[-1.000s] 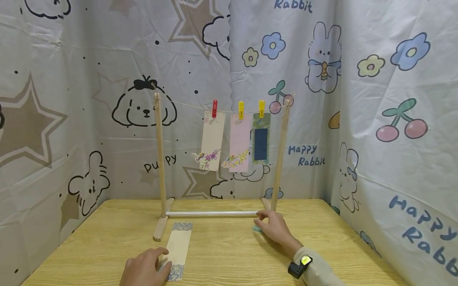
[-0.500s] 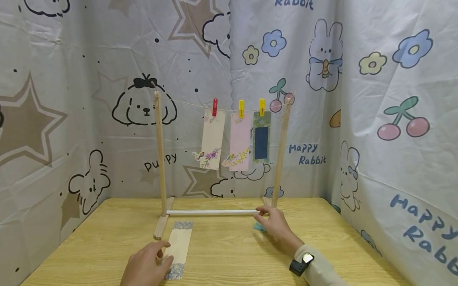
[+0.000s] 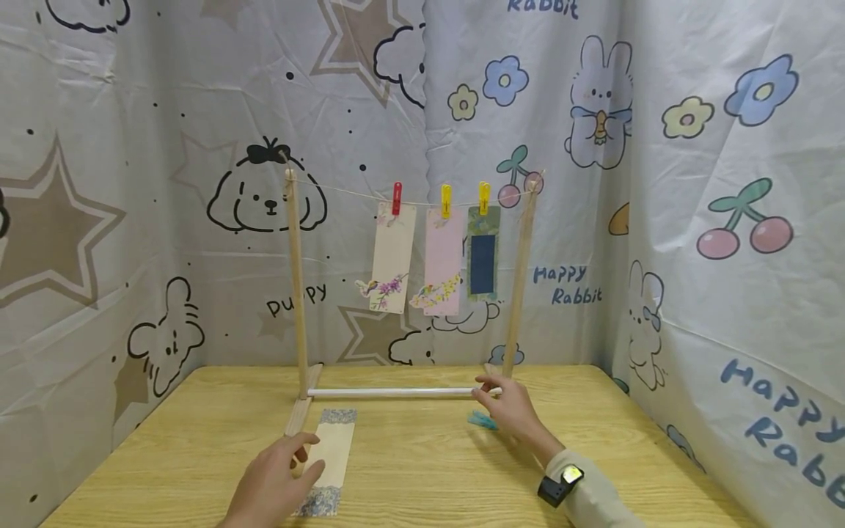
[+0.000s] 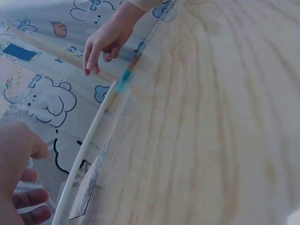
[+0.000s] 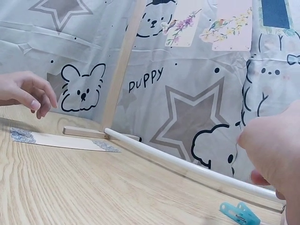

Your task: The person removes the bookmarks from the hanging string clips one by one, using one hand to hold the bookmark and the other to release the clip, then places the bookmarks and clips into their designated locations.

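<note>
My left hand hovers over the left side of a cream paper bookmark with blue-grey patterned ends, which lies flat on the table. Its fingers are loosely bent, thumb apart, and nothing is between them. In the right wrist view the same bookmark lies below that hand, with a gap between. My right hand is held above a light-blue clothespin, near the right end of the stand's white bar. The clothespin rests on the tabletop, apart from the relaxed fingers, which hold nothing.
A wooden stand with a left post and right post carries a string. Three bookmarks hang from it by a red clothespin and two yellow ones. A white bar joins the feet. Printed curtains surround the table.
My left hand has shifted slightly up and right over the bookmark. The right hand has risen a little, and more of the blue clothespin shows beneath it.
</note>
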The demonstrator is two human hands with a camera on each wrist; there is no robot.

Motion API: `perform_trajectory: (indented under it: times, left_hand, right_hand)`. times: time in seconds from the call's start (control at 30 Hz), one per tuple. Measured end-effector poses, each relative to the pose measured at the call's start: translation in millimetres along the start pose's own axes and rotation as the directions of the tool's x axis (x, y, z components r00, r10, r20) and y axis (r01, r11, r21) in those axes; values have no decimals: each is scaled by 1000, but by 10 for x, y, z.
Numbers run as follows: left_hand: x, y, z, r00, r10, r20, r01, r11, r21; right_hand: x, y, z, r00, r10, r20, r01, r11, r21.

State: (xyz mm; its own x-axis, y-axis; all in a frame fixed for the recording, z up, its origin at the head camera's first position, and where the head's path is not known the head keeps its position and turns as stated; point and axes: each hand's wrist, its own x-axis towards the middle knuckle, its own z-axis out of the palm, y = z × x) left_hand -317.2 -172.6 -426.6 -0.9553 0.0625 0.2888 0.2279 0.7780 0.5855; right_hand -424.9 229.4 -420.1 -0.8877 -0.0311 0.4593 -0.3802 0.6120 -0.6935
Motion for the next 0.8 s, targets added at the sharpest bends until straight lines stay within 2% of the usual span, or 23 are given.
perform_trajectory:
  times: [0.2,0.4,0.8]
  left_hand:
    - [38,35,-11,999,33,-24,-34,999,-42]
    - [70,77,-6,994,94,-61,-99,991,-89]
    - [199,153,-4,986,125,-114,-143,977,-160]
  right_hand:
    - [2,-35,-32,1000,13,0,-13,1000,28]
    - [20,-23,-43,1000,4,-8,-3,1000,24]
    - [46,-71,-86,1000,-10,-8,11,998,57]
